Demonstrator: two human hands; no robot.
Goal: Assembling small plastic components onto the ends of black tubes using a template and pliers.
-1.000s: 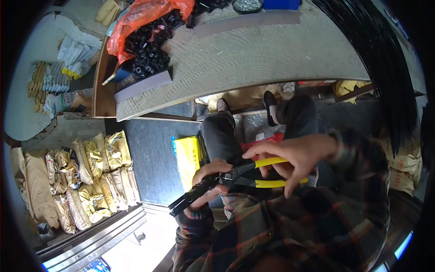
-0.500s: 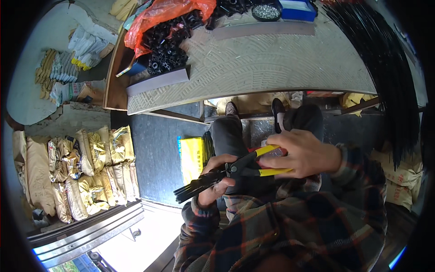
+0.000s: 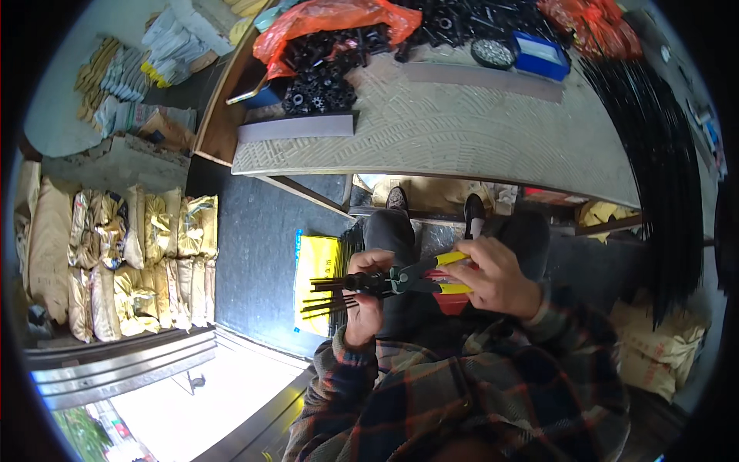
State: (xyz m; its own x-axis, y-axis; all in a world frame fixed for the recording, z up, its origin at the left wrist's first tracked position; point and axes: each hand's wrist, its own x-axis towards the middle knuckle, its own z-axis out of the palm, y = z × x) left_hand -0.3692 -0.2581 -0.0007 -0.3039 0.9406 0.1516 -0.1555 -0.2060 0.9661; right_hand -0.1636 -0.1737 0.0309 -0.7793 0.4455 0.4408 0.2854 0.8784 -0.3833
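My left hand [image 3: 363,322] is closed round a black plastic fitting [image 3: 365,282] with several thin black rods [image 3: 323,300] sticking out to the left. My right hand [image 3: 502,279] grips a pair of pliers [image 3: 418,279] by its yellow handles, which stand apart. The jaws meet the right end of the fitting, close to my left fingers. Whether they bite on anything is hidden there. Both hands work above my lap.
Ahead is a workbench [image 3: 462,131] with black plastic parts [image 3: 319,88], an orange bag [image 3: 331,23], a round dish of small metal pieces [image 3: 493,52] and a blue box [image 3: 540,55]. Long black rods [image 3: 654,154] hang over its right end. Wrapped bundles [image 3: 138,254] lie at left.
The rods have swung from pointing down-left to pointing nearly straight left. The pliers' handles are slightly closer together. The whole view has shifted, bringing more of the bench into sight.
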